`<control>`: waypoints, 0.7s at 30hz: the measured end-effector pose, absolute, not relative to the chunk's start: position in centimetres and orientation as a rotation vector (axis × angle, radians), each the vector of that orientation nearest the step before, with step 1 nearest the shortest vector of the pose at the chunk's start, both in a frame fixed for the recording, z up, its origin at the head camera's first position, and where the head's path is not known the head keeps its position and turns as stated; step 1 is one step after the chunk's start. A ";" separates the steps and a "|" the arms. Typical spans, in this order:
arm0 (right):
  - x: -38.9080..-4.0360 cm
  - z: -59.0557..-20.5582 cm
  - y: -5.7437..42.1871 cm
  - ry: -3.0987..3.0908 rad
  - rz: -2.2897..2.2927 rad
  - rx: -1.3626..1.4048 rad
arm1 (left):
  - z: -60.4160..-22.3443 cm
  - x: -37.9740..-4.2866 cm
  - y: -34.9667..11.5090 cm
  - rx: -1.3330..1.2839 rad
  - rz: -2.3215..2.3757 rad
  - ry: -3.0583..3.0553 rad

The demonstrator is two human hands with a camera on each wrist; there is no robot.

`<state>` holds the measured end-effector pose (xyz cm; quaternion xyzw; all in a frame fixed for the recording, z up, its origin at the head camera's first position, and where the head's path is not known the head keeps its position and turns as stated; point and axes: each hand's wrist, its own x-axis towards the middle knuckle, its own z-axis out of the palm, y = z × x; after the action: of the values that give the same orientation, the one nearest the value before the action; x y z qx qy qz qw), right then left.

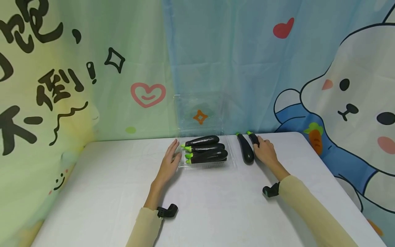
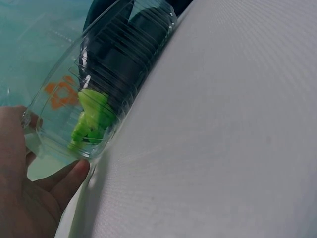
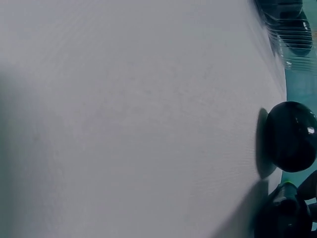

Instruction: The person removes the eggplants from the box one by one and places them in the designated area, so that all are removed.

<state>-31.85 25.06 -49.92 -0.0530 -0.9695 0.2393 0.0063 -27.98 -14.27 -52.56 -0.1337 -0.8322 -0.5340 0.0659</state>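
Observation:
A clear plastic box point(image 1: 182, 166) stands at the back of the table, its lid point(image 1: 200, 103) raised behind it. Several dark eggplants point(image 1: 207, 156) lie inside, green stem ends to the left. Along the box's left side rests my left hand point(image 1: 169, 161), fingers extended; in the left wrist view the thumb and fingers touch its edge point(image 2: 88, 154). Right of the box, one eggplant point(image 1: 246, 149) lies loose on the table. My right hand point(image 1: 266, 151) grips another eggplant point(image 1: 253, 138) beside it, covering its lower end. The right wrist view shows this held eggplant point(image 3: 285, 218) only partly.
The white tabletop point(image 1: 210, 206) stretches toward me in front of the box. Directly behind the table's back edge hangs a printed curtain point(image 1: 247, 68). A black wrist camera point(image 1: 168, 211) sits on the left wrist, and another camera point(image 1: 271, 190) on the right.

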 end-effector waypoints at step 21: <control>-31.6 -49.7 24.9 -3.016 0.771 -0.119 | -52.6 -27.9 -14.2 -0.417 -1.594 -2.498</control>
<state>-31.62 24.93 -49.70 -0.0383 -0.9680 0.2475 0.0131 -27.85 -14.25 -52.57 -0.1389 -0.8325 -0.5312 0.0747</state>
